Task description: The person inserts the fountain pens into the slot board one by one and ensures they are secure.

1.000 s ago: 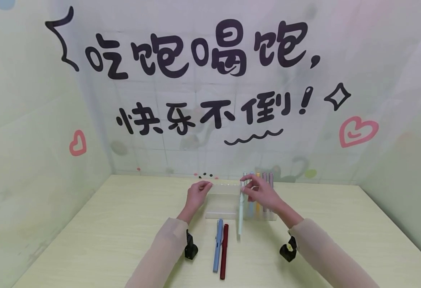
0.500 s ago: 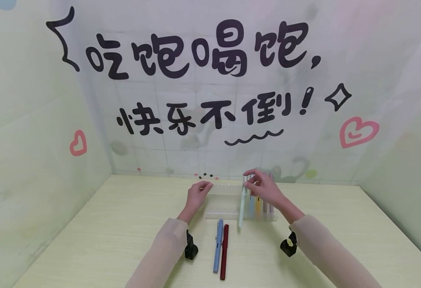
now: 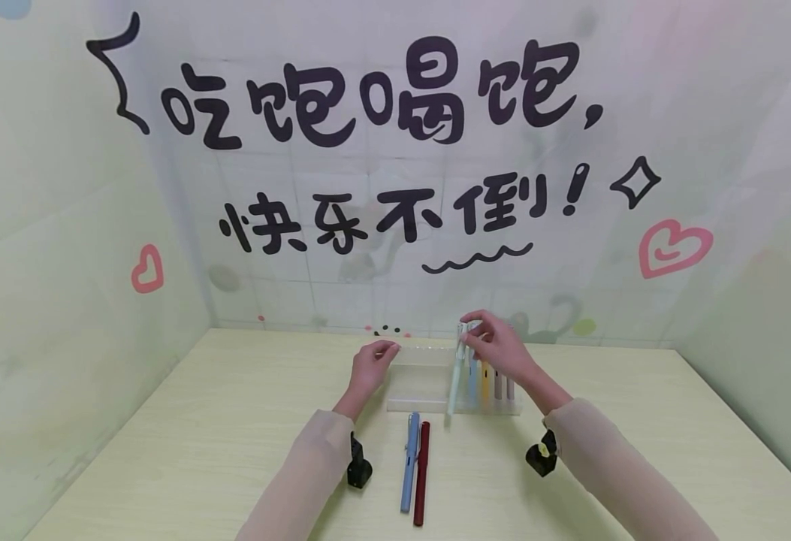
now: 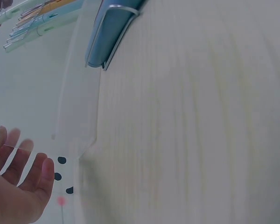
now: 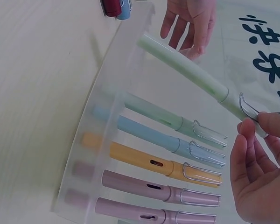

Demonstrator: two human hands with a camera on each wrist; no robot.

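Note:
My left hand (image 3: 370, 368) pinches the top left corner of a clear plastic pen stand (image 3: 418, 404). My right hand (image 3: 499, 349) pinches a pale green pen (image 5: 191, 70) by its clipped cap end. That pen slants, its lower end near the stand's front wall; whether they touch I cannot tell. In the right wrist view, side by side in the stand, are another pale green pen (image 5: 163, 114), a light blue pen (image 5: 151, 135), a yellow pen (image 5: 165, 164) and mauve pens (image 5: 135, 185).
A blue pen (image 3: 409, 462) and a dark red pen (image 3: 422, 473) lie side by side on the pale wooden table (image 3: 233, 451), in front of the stand. A printed cloth wall (image 3: 287, 293) stands close behind.
My right hand has raised the pale green pen slightly and shifted it rightward and back, toward the row of pens. My left hand has stayed at the stand's corner.

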